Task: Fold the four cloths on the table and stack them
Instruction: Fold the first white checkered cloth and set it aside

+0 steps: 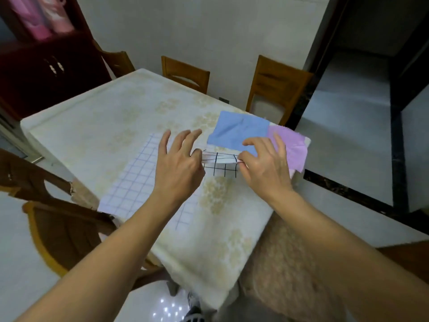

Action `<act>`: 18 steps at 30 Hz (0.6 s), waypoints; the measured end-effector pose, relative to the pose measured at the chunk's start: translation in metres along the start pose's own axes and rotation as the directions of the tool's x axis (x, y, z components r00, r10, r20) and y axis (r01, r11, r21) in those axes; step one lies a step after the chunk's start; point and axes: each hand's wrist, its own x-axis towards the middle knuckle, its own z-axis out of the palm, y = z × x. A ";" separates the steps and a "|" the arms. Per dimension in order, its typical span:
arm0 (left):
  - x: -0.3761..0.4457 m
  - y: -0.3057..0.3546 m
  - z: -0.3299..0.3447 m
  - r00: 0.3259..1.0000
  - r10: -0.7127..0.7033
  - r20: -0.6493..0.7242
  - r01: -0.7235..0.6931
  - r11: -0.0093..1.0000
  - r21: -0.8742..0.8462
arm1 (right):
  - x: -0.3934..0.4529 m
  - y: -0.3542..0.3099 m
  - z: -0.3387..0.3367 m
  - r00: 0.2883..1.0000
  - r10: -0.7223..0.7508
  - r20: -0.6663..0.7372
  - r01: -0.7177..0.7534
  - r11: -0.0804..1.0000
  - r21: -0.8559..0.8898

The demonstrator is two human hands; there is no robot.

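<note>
I am pinching a small white cloth with a black grid (220, 162) at its two ends, my left hand (178, 163) nipping the left end between thumb and forefinger while my other fingers are fanning out of the way, and my right hand (264, 163) nipping the right end the same way. I am holding it taut between the two pinches so the edge stays straight and the halves meet squarely; it looks already doubled over, lifted just off the table (104, 117).

At about eight o'clock from that cloth, the larger white cloth with a blue grid (134, 180) is lying flat, its near corner hanging past the table edge; my left wrist is passing over it. At one o'clock, the blue cloth (239, 129) is lying spread out, and the pink cloth (292, 145) is sitting at three o'clock, tucked partly under the blue one and drooping over the table's right edge.

I am judging those three as not yet folded, so the job is in its early part, with no stack begun.
</note>
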 end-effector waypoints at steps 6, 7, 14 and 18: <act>-0.093 0.043 -0.006 0.994 -0.011 0.109 0.016 0.999 -0.043 | -0.105 -0.031 -0.020 0.988 0.007 0.153 -0.015 0.998 0.054; -0.109 0.049 -0.008 0.989 -0.010 0.145 0.017 0.999 -0.049 | -0.122 -0.035 -0.022 0.982 0.010 0.191 -0.022 0.998 0.058; -0.194 0.081 -0.017 0.933 0.030 0.359 0.003 0.996 -0.093 | -0.209 -0.069 -0.036 0.930 0.050 0.365 -0.090 0.991 0.095; -0.227 0.087 -0.022 0.893 0.068 0.445 -0.020 0.993 -0.113 | -0.242 -0.084 -0.038 0.924 0.052 0.378 -0.101 0.989 0.110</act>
